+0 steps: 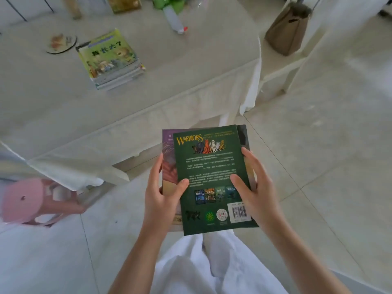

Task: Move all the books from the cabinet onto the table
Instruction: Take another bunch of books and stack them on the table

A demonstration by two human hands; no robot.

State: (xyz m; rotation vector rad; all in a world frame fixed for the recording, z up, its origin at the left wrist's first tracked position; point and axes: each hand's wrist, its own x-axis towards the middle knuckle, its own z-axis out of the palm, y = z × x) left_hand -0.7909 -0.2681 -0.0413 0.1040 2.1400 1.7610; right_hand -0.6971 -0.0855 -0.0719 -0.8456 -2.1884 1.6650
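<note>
I hold a small stack of books [210,166] in front of me, over the floor, just short of the table's near edge. The top one is dark green with "WARRIORS" on its back cover, and a purple-edged book shows underneath at the left. My left hand [163,196] grips the stack's left side with the thumb on the green cover. My right hand [256,187] grips the right side, thumb on top too. A pile of several picture books [110,58] with a yellow-green cover lies on the white-clothed table [174,81]. The cabinet is out of view.
On the table are a round coaster [61,43], a lying plastic bottle [175,20], and boxes and green items at the far edge. A brown bag [288,28] sits on a white chair at the right. A pink stool [31,200] stands at the left on the tiled floor.
</note>
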